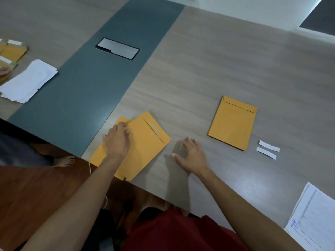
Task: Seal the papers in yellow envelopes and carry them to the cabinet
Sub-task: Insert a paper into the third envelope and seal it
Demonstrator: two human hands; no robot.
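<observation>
Two yellow envelopes overlap at the table's near edge: the upper one (148,140) lies flap-side up, the lower one (97,158) pokes out to its left. My left hand (117,140) rests on them, fingertips curled at the upper envelope's left edge. My right hand (192,153) lies flat on the bare table, fingers spread, holding nothing. A third yellow envelope (233,123), flap closed, lies apart to the right. Printed papers (315,220) sit at the lower right corner.
Two white peel-off strips (268,149) lie right of the single envelope. A pile of white papers (29,82) and more yellow envelopes (12,51) sit far left, by another person's hand (4,71). A metal cable hatch (118,48) sits in the table's grey centre band.
</observation>
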